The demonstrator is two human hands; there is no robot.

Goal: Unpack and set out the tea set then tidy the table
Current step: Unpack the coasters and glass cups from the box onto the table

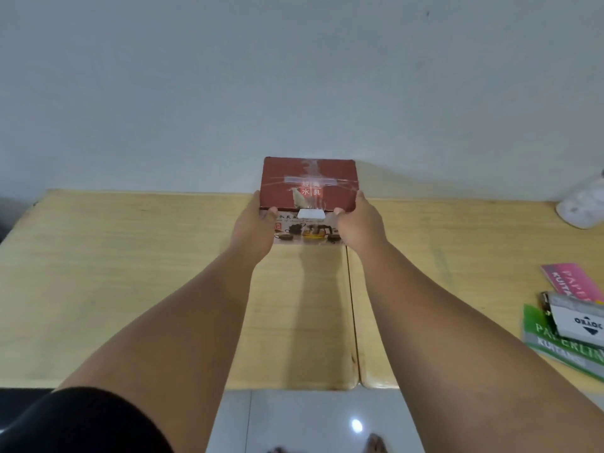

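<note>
A red tea set box (309,183) with white characters and clear tape across its lid stands at the far edge of the wooden table (130,273), against the wall. Its front face carries a picture of a teapot and cups. My left hand (256,227) grips the box's left side, thumb on the front edge of the lid. My right hand (359,225) grips the right side the same way. The box is closed, so its contents are hidden.
The table is two light wooden tops joined by a seam (353,322). At the right lie a pink booklet (572,282), a green paper pack (565,344) with a small white box (578,318) on it, and a white object (581,207) by the wall. Tiled floor shows below.
</note>
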